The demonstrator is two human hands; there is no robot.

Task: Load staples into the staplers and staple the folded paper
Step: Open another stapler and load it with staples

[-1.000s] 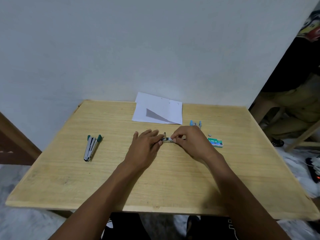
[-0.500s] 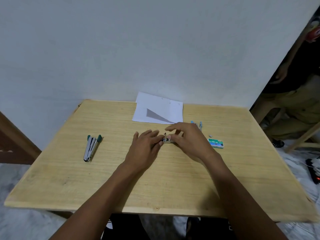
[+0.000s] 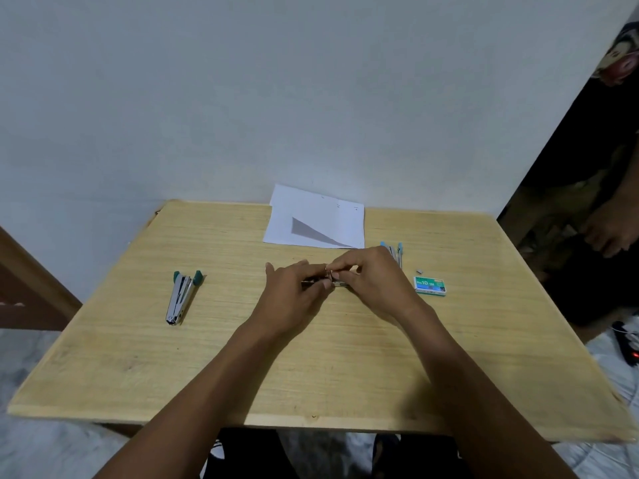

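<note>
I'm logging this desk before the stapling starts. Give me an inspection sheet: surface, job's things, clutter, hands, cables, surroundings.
Surface: wooden table, against a white wall.
Job's things: green stapler lying at left; blue stapler partly hidden behind the right hand; centre stapler between the hands; staple box at right; folded paper at the far edge.
Clutter: loose staple piece near the box.
Hands: left hand and right hand both grip the centre stapler.
Cables: apparent white cable and dark device with red light, on the floor at right.
Surroundings: another person at right.
</note>
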